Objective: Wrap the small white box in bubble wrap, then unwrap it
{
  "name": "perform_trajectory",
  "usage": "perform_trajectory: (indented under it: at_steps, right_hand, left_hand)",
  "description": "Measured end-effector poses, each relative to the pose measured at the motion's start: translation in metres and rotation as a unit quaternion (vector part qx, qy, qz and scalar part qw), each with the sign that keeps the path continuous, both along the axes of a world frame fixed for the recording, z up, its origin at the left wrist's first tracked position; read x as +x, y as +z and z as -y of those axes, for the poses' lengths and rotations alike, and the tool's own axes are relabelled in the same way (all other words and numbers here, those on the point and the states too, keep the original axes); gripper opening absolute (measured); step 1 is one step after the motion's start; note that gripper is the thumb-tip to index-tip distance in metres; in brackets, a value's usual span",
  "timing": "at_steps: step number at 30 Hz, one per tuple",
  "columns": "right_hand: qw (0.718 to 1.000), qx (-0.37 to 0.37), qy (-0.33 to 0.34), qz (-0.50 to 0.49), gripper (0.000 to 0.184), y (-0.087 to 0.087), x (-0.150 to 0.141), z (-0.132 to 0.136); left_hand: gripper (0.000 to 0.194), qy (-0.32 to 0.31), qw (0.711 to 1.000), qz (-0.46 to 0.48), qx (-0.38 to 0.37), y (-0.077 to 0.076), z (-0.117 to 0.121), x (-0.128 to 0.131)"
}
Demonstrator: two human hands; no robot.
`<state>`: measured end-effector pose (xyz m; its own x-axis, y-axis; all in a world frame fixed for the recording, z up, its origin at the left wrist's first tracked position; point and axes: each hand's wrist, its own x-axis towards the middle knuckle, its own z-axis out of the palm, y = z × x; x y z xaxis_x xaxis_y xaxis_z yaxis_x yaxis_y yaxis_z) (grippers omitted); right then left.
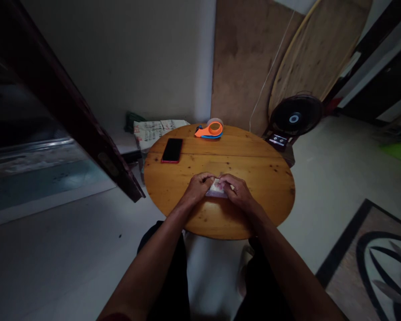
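Observation:
A small flat rectangular packet (216, 192), whitish on top with a pale purple front edge, lies low over the wooden table's near half. My left hand (199, 185) grips its left side, thumb on the upper face. From the right, my right hand (236, 189) closes on the same packet with bent fingers. My fingers cover both ends, and I cannot make out its exact kind.
The round wooden table (254, 154) bears a black phone with a red edge (172, 150) and an orange and blue tape dispenser (211, 129). A printed sack (158, 130) sits behind it at left. A round black fan (294, 117) stands at right, and a dark door (76, 107) at left.

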<state>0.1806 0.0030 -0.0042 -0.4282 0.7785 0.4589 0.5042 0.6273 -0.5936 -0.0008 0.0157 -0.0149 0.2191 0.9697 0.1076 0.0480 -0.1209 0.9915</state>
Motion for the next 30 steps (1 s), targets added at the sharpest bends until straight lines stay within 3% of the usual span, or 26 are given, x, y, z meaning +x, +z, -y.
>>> perform_trajectory:
  at_steps: [6, 13, 20, 27, 30]
  right_hand:
    - [1.0, -0.011, 0.001, -0.009, 0.017, -0.0017, -0.0001, -0.0004]
    - [0.994, -0.02, -0.064, -0.087, 0.019, -0.0037, 0.0017, -0.0009]
    - [0.998, 0.039, -0.05, 0.027, 0.015, -0.0037, -0.0007, -0.0007]
    - [0.995, 0.057, -0.045, 0.075, 0.032, -0.0083, -0.001, -0.0005]
    - [0.993, 0.063, -0.049, 0.083, 0.033, -0.0077, -0.0012, -0.0004]
  left_hand:
    - [0.027, 0.006, 1.0, -0.015, 0.026, 0.0009, 0.0009, 0.0008]
    - [0.031, 0.016, 0.999, -0.005, -0.035, -0.0005, 0.0006, 0.0023]
    - [0.033, 0.039, 0.999, -0.021, 0.007, -0.0021, -0.0003, 0.0036]
    - [0.025, 0.103, 0.979, -0.145, 0.094, -0.007, -0.0006, 0.0055]
    - [0.029, 0.108, 0.979, -0.143, 0.093, -0.0068, -0.0001, 0.0043]
